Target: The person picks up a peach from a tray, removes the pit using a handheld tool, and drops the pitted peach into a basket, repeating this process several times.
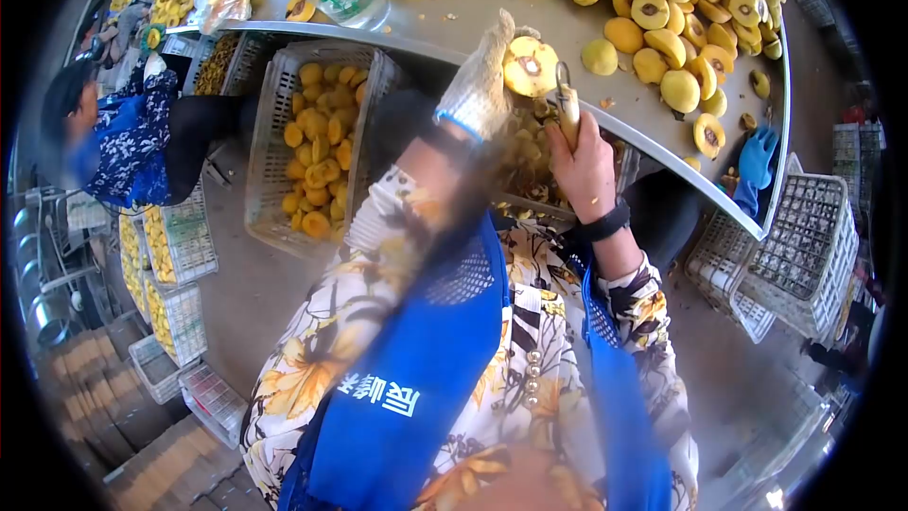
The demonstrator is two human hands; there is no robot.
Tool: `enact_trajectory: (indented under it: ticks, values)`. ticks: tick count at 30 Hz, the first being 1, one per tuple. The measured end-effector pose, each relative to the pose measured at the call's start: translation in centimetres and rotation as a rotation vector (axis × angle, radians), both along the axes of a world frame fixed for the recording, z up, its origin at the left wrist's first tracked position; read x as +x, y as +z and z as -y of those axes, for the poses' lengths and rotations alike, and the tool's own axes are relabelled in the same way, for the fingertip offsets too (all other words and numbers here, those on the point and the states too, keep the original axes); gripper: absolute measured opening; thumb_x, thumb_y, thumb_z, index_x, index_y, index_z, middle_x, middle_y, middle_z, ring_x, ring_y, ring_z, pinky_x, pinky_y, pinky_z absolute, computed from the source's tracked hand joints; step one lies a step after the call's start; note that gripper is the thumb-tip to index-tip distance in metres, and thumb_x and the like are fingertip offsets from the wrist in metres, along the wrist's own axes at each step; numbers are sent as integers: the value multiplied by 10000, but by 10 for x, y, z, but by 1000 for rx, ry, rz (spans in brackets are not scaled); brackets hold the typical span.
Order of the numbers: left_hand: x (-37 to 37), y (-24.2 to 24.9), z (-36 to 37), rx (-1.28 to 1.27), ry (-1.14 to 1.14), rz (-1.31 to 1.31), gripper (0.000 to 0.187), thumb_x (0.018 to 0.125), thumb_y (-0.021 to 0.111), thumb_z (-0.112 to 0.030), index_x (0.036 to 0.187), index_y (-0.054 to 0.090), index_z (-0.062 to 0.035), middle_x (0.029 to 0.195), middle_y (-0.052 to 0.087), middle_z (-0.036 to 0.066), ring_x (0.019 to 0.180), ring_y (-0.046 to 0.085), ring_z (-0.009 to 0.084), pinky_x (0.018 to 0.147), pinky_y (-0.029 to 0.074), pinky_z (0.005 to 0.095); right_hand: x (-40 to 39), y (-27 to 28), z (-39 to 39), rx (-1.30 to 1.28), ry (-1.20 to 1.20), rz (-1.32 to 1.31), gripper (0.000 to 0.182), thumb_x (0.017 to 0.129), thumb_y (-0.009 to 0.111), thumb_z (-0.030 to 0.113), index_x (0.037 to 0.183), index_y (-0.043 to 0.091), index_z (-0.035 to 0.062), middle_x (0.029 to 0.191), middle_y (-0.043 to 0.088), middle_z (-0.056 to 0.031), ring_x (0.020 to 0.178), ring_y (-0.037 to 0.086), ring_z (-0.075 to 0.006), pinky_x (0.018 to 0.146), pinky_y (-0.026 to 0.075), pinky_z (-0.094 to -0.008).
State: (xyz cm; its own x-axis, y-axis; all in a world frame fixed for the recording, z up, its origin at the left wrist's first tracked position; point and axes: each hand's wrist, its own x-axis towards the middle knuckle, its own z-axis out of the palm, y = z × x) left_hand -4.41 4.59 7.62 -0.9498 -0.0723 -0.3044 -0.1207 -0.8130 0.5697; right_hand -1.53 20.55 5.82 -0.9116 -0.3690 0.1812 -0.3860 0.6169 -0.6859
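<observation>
Big metal bench is heaped with cut yellow fruit. By its near edge are a gloved left hand and bare right hand. A loop-tipped tool is gripped in the right fingers; a fruit half is held by the left ones, cut face showing, loop just beside it.

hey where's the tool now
In the head view, the tool is in the right hand, just right of the cut fruit in the left hand.

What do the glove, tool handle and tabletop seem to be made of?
Glove: probably knitted cotton, matt, by its fuzzy texture. Tool handle: pale and smooth-looking, so wood or plastic; the look leaves it open. Tabletop: likely stainless steel, satin, by its grey sheen.
</observation>
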Motion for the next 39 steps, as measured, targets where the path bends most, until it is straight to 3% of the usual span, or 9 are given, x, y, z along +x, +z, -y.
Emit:
enact_trajectory:
  ticks: [1, 9, 13, 14, 17, 18, 21, 29, 39]
  values:
    - [5, -3, -4, -60, 11, 11, 385, 843, 542, -433, 937, 547, -60, 852, 595, 76, 757, 599, 187, 645, 516, 301, 1, 7, 3, -64, -60, 197, 270, 819, 590, 216, 945, 474, 8, 705, 564, -253, 693, 553, -434, 549, 438, -438]
    - [16, -10, -27, -341, 12, 16, 517, 889, 400, -504, 973, 568, -23, 873, 604, 86, 768, 583, 152, 701, 487, 258, 18, 3, 0, 96, 0, 145, 229, 814, 574, 194, 905, 469, 12, 718, 566, -256, 707, 550, -436, 574, 445, -452]
    - [23, 5, -18, -357, -212, 78, 591, 902, 322, -531, 1036, 568, -11, 908, 610, 90, 820, 577, 143, 739, 477, 254, 8, 14, -11, -94, -204, 237, 305, 777, 642, 242, 952, 535, 16, 713, 599, -203, 678, 608, -352, 592, 478, -384]
    - [21, 1, -9, -513, -381, 4, 586, 910, 317, -517, 1085, 554, -10, 957, 605, 81, 882, 566, 140, 806, 454, 253, 3, 18, -15, -110, -158, 114, 350, 759, 671, 269, 984, 554, 27, 716, 618, -159, 678, 633, -283, 606, 485, -334]
    - [22, -3, -11, -847, -358, -231, 581, 917, 307, -503, 1135, 514, -5, 1032, 584, 80, 949, 544, 141, 858, 427, 256, -5, 16, -17, -145, 20, 125, 368, 759, 676, 275, 1018, 564, 40, 722, 629, -133, 685, 640, -240, 623, 483, -311]
    - [24, 15, -8, -530, -468, -79, 498, 928, 370, -419, 1191, 462, -7, 1111, 553, 101, 993, 524, 147, 875, 421, 267, -5, 21, -16, -141, -25, 220, 343, 764, 675, 269, 997, 576, 38, 730, 632, -120, 688, 635, -215, 637, 478, -300]
    - [32, 2, -8, -261, -303, -94, 419, 917, 449, -326, 1200, 453, -17, 1119, 546, 97, 1000, 516, 148, 875, 421, 278, -14, 9, -15, -362, -162, 325, 328, 768, 670, 263, 983, 582, 31, 739, 631, -118, 690, 629, -207, 638, 477, -304]
    - [31, -31, -20, -293, -7, -66, 366, 916, 442, -366, 1094, 519, -55, 984, 589, 63, 832, 590, 152, 727, 498, 279, 15, -4, 2, -88, -142, 301, 296, 789, 603, 235, 943, 505, 2, 736, 582, -252, 708, 562, -432, 602, 451, -443]
    - [35, -27, -42, -454, 183, -144, 349, 912, 475, -318, 1079, 534, -16, 962, 586, 60, 813, 569, 101, 652, 481, 214, 29, -8, 4, 26, -130, 302, 224, 796, 544, 163, 865, 417, -8, 685, 555, -261, 675, 543, -441, 597, 432, -485]
